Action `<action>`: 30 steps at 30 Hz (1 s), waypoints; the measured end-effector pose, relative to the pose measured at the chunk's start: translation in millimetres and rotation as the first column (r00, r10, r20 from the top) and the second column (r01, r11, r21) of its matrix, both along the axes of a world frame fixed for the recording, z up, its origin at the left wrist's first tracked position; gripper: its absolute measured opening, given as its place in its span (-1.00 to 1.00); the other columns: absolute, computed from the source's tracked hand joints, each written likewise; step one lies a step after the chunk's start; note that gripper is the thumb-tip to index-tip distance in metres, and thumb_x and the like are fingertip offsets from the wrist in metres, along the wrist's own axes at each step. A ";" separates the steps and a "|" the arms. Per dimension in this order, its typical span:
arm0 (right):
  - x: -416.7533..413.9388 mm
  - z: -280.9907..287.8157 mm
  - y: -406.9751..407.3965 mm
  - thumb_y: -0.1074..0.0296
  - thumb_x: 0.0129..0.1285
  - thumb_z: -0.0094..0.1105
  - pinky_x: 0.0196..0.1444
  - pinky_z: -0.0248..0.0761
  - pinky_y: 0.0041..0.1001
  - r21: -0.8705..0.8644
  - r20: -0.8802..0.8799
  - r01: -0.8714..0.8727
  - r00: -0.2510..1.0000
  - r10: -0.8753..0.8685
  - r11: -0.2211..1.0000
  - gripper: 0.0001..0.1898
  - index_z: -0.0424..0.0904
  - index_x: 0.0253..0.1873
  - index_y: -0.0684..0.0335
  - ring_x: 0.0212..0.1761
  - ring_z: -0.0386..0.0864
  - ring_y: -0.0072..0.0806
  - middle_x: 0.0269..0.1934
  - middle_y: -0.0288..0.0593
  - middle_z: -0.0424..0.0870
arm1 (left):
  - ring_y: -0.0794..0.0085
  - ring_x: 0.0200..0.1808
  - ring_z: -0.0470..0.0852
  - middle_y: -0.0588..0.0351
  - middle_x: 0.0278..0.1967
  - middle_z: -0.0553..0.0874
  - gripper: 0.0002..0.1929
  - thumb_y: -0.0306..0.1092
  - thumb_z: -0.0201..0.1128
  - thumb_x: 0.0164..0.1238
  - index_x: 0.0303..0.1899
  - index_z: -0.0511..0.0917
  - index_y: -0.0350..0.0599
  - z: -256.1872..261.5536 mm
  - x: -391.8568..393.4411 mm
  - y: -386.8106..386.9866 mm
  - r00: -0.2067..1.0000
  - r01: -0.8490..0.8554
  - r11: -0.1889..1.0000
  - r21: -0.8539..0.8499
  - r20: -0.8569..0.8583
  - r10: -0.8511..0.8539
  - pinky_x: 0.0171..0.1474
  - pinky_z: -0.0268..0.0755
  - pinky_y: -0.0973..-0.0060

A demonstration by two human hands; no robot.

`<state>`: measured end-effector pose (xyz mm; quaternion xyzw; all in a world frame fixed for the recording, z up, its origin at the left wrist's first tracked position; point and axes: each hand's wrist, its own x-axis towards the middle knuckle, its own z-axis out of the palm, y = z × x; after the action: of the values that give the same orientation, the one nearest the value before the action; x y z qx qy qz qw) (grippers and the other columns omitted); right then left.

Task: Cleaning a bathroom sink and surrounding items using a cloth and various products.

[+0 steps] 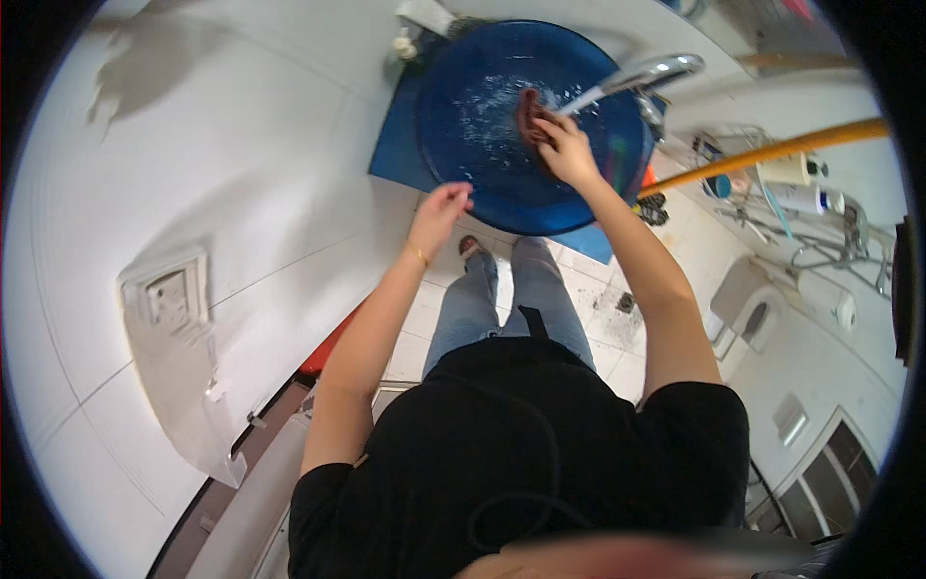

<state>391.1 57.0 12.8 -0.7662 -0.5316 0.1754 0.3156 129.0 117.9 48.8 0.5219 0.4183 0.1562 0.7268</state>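
Observation:
A round, dark blue glass basin [463, 155] with water in it is before me. From the chrome faucet [655, 72] a stream of water runs down into the basin. My right hand [568, 152] grips a wet reddish-brown cloth [529, 116] over the basin, close beside the stream. Part of the cloth is hidden behind my fingers. At the basin's near left rim is my left hand [441, 213], its fingers loosely curled with a gap at the thumb. I see nothing in it, and whether it touches the rim is unclear.
A blue countertop [398, 145] lies under the basin, with a pump bottle [405, 47] behind. A yellow pole [767, 155] slants in from the right. Wire racks with bottles [796, 199] hang on the right wall, above a toilet [752, 307]. A floor drain [625, 302] is near my feet.

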 end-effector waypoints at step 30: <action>21.0 37.0 -90.0 0.52 0.04 0.08 0.05 0.20 -0.36 0.099 -0.194 0.247 0.955 -0.225 0.964 -0.80 0.50 -0.18 0.28 -0.03 0.36 -0.20 -0.16 -0.05 0.43 | 0.23 0.08 0.48 -0.02 0.05 0.51 -0.55 -0.42 0.19 0.10 0.08 0.36 -0.13 -44.9 241.4 287.6 0.592 -0.350 0.844 0.407 -0.601 0.536 0.04 0.35 0.35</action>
<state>412.1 -33.0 49.8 -0.7843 -0.4150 0.1723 0.4277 370.4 405.4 3.9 0.5051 0.7539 0.1762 0.3814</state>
